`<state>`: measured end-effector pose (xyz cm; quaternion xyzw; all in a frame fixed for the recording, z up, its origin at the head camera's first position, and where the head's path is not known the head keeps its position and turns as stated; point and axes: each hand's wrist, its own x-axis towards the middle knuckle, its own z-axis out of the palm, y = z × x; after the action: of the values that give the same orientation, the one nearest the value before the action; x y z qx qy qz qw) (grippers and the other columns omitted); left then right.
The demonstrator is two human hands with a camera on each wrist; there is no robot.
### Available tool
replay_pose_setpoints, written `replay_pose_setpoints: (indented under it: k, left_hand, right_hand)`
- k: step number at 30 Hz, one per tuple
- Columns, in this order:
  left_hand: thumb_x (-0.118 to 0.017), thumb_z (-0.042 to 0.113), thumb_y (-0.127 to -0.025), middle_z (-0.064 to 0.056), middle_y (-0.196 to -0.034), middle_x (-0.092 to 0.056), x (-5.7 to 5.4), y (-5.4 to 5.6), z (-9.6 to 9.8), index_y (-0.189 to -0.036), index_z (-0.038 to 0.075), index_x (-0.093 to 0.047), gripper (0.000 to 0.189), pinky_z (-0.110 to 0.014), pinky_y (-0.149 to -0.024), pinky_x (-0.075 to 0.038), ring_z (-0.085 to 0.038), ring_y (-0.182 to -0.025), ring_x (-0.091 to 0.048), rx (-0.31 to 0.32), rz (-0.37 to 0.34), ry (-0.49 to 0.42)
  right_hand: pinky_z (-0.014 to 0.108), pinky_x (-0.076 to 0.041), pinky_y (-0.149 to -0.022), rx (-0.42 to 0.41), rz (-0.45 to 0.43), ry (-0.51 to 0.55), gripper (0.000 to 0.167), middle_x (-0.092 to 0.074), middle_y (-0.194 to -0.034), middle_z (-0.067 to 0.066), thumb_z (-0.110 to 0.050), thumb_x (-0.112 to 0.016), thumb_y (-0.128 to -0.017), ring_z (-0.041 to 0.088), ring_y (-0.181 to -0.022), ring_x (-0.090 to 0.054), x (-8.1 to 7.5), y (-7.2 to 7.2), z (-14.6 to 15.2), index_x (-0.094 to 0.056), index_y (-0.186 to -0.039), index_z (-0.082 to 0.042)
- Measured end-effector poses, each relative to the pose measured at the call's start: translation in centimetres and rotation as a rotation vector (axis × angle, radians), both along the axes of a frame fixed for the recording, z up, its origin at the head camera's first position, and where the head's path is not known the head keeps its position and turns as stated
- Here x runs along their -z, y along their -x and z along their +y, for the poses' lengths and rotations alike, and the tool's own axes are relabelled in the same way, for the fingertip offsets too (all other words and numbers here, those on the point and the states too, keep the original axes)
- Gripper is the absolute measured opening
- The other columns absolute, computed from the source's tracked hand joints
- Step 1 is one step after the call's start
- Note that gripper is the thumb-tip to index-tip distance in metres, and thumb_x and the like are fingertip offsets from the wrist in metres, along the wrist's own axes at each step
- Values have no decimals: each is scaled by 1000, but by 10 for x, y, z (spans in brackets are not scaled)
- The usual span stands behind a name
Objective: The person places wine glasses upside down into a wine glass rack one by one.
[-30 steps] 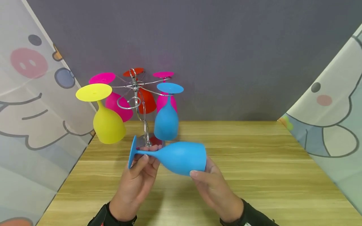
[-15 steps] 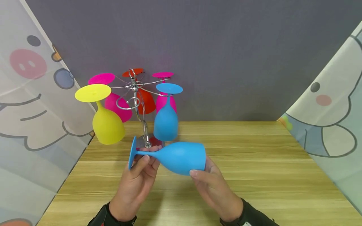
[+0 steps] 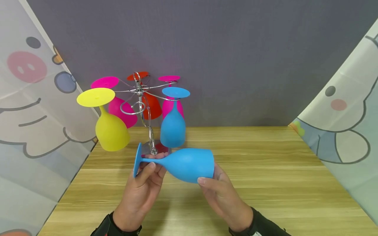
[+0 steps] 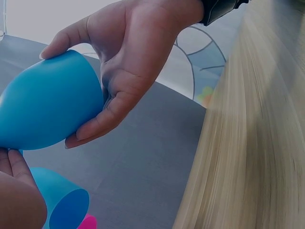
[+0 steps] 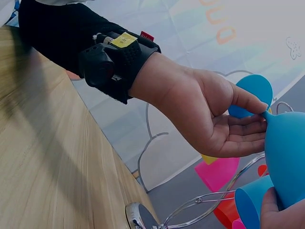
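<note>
A blue plastic wine glass (image 3: 189, 165) lies sideways in the air between both hands, its foot to the left and its mouth to the right. My left hand (image 3: 143, 193) pinches its thin stem between thumb and fingers. Around the bowl near the rim, my right hand (image 3: 224, 193) grips with the thumb in front. Behind the held glass stands a chrome wire rack (image 3: 138, 88). Upside down from its arms hang a yellow glass (image 3: 112, 132), a second blue glass (image 3: 173, 129), two pink glasses (image 3: 121, 111) and a red glass (image 3: 153, 106).
One looped arm (image 3: 133, 108) at the rack's front bears no glass. The rack's round base (image 3: 146, 148) rests on the wooden table (image 3: 251, 164), partly hidden by the held glass. A grey panel (image 3: 236, 65) rises behind, with cartoon-printed sheets (image 3: 342, 137) at both sides.
The whole head view has shifted very slightly to the left. Both hands keep the same hold on the blue wine glass.
</note>
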<state>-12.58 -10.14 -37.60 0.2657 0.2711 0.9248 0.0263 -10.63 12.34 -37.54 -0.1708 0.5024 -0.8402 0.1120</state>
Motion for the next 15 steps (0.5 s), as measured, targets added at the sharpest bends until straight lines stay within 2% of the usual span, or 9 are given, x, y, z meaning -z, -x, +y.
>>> replay_pose_setpoints:
  k: [11,15]
  left_hand:
    - [-40,-5,-109,-14,-125,-72,-2,-1,-2,-119,1,-71,33,-42,-116,-36,-26,-127,-62,1,8,3]
    - [-42,-5,-108,-15,-124,-72,-7,1,-7,-118,-1,-72,32,-40,-114,-39,-28,-126,-63,0,23,-32]
  right_hand:
    - [40,-37,-114,-4,4,4,82,-38,-149,22,-6,-65,-88,37,-135,-39,0,0,0,-20,-157,1]
    - [37,-39,-114,-8,11,31,82,-39,-150,21,-5,-65,-89,35,-135,-42,0,0,0,-19,-157,3]
